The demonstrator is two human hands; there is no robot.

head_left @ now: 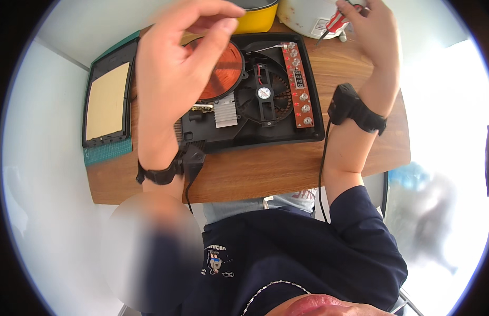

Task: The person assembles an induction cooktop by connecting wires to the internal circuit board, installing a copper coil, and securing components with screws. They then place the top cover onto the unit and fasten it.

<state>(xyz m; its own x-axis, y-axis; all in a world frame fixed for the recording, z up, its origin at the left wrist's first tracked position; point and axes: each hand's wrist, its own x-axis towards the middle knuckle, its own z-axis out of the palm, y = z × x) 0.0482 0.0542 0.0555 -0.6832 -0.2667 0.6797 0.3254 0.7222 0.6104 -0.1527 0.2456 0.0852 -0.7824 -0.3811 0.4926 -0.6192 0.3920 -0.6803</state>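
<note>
An opened induction cooker [255, 138] lies on the wooden table, its inner parts exposed. Inside are a round copper coil [223, 68], a black fan [263, 93], a silver heat sink [226, 113] and a brown control board [302, 100] with a display. My left hand [173, 68] is raised over the coil, its thumb and fingers apart and nothing visible between them. It hides part of the coil and the cooker's left side. Beyond the cooker's far right corner, my right hand [373, 23] grips a red-handled screwdriver [336, 22], its tip slanting down and left.
At the left, a black-framed panel with a cream sheet [107, 102] rests on a green cutting mat [110, 152]. A yellow pot [257, 20] and a white appliance [307, 16] stand at the far edge. Cables hang from the black devices strapped to my wrists.
</note>
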